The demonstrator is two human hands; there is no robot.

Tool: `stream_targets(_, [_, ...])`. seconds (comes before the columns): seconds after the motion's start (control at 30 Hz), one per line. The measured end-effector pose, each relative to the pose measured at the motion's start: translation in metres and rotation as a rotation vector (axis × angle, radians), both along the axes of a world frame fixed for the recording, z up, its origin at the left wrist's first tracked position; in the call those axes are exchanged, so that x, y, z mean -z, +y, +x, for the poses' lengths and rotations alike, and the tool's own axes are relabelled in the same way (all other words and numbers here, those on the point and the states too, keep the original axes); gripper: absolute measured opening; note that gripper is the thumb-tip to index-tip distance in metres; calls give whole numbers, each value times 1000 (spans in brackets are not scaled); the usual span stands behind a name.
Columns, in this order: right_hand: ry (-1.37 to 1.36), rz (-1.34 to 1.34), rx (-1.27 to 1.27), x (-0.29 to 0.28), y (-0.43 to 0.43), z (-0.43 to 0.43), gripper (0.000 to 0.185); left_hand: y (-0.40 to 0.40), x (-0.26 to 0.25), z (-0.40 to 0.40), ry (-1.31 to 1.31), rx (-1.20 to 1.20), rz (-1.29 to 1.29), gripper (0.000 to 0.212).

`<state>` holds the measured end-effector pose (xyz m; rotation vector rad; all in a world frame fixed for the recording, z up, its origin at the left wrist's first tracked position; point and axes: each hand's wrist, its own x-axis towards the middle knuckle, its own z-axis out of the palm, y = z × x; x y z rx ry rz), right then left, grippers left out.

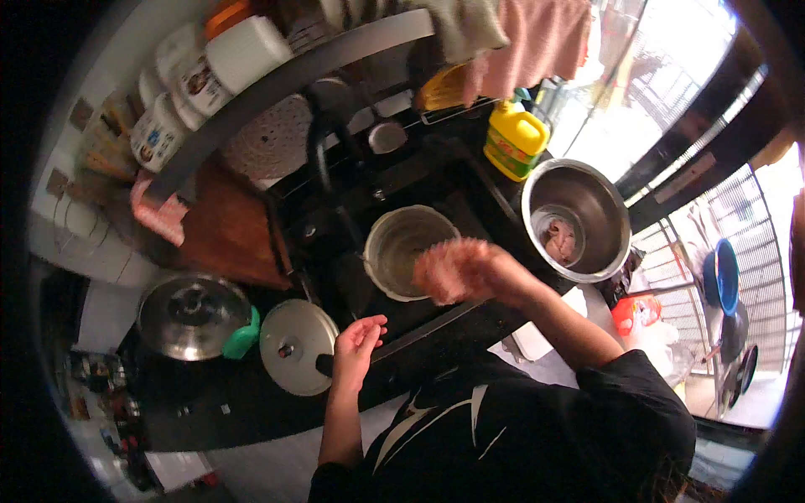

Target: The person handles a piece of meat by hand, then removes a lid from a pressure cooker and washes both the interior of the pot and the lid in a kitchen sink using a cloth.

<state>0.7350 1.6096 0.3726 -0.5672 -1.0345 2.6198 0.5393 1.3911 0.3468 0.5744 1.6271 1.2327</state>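
In the black sink (462, 204) a round metal pot (391, 258) stands upright, with what may be a little liquid at its bottom. My right hand (456, 270), blurred by motion, is above the pot's near right rim; whether its fingers hold anything cannot be made out. My left hand (360, 342) hovers by the sink's front left edge, empty, its fingers loosely bent and apart from the thumb. Just left of that wrist lies a round grey pressure cooker lid (295, 324) with a central knob and a black side handle. The black faucet (321, 163) rises behind the pot.
A deep steel pot (597, 232) with pinkish contents stands right of the sink, near a yellow detergent jug (516, 138). At left are a steel lid or bowl (188, 320), a green object (242, 333) and a brown wooden board (226, 232). A curved grey bar (302, 69) crosses above.
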Motion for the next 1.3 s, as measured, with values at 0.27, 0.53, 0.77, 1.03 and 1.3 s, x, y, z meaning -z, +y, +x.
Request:
stream_targets(0.27, [-118, 166, -87, 50, 12, -10, 27, 102, 73, 16, -672, 377, 275, 59])
stream_targets(0.53, [-734, 1085, 348, 8, 177, 21, 30, 251, 47, 30, -544, 179, 193, 31])
stream_targets(0.77, [-1082, 1320, 730, -13, 311, -9, 23, 415, 37, 57, -716, 6, 364, 18])
stream_targets(1.03, [-1077, 1600, 646, 29, 366, -21, 25, 480, 66, 59, -819, 219, 508, 27])
stream_targets(1.3, [-981, 1533, 643, 17, 348, -22, 38, 457, 30, 70, -803, 38, 503, 28])
